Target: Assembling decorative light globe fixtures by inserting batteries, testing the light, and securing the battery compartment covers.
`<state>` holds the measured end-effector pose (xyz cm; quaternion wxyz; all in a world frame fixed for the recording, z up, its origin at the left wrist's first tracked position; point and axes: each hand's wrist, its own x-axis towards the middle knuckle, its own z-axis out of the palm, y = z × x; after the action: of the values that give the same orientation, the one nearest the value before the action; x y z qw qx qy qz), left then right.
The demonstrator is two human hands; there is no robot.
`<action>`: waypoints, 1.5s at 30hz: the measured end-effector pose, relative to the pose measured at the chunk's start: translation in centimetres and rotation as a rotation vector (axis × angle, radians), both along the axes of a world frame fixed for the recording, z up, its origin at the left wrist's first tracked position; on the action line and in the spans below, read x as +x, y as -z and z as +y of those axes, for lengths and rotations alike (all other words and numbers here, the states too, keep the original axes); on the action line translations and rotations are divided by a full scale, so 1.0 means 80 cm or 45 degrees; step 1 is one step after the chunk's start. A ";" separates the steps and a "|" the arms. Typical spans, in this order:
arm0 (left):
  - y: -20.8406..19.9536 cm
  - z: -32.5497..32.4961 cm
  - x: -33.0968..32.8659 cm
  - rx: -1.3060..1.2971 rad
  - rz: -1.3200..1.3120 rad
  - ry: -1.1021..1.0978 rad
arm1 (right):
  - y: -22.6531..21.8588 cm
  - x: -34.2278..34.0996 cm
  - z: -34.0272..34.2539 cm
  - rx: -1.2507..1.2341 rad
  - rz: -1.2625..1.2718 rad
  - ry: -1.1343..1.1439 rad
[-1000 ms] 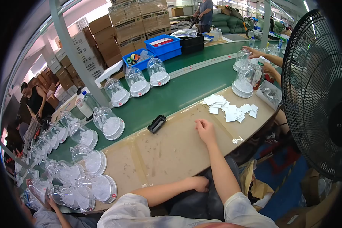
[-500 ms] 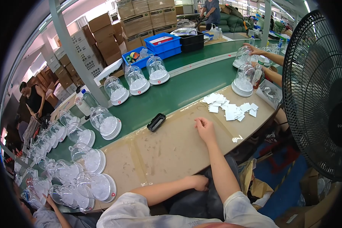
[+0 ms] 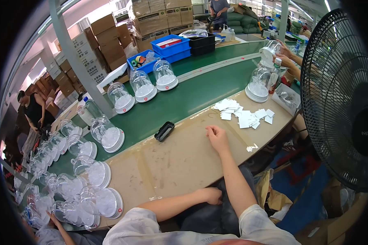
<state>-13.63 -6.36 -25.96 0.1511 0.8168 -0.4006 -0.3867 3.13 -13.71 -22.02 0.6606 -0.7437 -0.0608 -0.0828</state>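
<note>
Tan worktable [image 3: 180,159] | right hand [image 3: 217,136] resting | white paper slips [image 3: 243,114] scattered flat

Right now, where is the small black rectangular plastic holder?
In the head view, the small black rectangular plastic holder lies left of centre at the tan worktable's far edge, against the green conveyor belt, up-left of the right hand.

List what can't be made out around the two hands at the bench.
- Left hand, head view: its fingers curl over the bench edge, out of sight.
- Right hand: the palm faces down, so anything under it is hidden.
- White paper slips: too small to show any print.
- Black tray: contents unclear.
</note>
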 end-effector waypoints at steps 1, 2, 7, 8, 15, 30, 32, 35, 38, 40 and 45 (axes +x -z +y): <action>-0.002 0.001 0.000 0.001 0.007 -0.003 | -0.001 0.000 0.001 0.009 0.005 -0.015; -0.001 0.001 -0.001 -0.001 0.008 0.001 | -0.001 -0.001 0.001 0.008 0.006 -0.011; 0.001 0.001 0.000 -0.008 0.006 0.001 | 0.001 0.001 0.001 0.008 0.002 -0.011; 0.004 0.001 0.000 -0.007 0.007 0.000 | 0.001 0.001 0.002 0.009 0.002 -0.011; 0.006 0.003 0.000 -0.013 0.007 -0.002 | -0.004 -0.002 0.002 0.010 0.024 -0.015; 0.007 0.002 0.000 -0.024 -0.001 0.011 | -0.001 0.000 0.002 0.008 0.006 -0.024; 0.002 0.001 0.001 -0.023 0.006 0.021 | -0.001 0.000 0.002 0.019 -0.002 -0.030; -0.003 0.000 0.001 0.026 0.046 -0.015 | 0.000 0.001 0.000 -0.005 0.002 -0.023; 0.001 0.000 0.000 -0.002 0.016 0.020 | -0.001 0.001 0.000 0.018 0.009 -0.033; 0.002 0.001 0.000 0.002 0.009 -0.004 | -0.002 -0.001 -0.001 -0.006 0.020 -0.023; 0.010 0.004 -0.001 0.007 0.020 -0.012 | -0.007 -0.004 0.004 -0.021 0.027 -0.035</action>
<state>-13.68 -6.04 -26.74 0.1540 0.8160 -0.3945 -0.3935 2.84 -13.40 -21.50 0.6562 -0.7489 -0.0648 -0.0655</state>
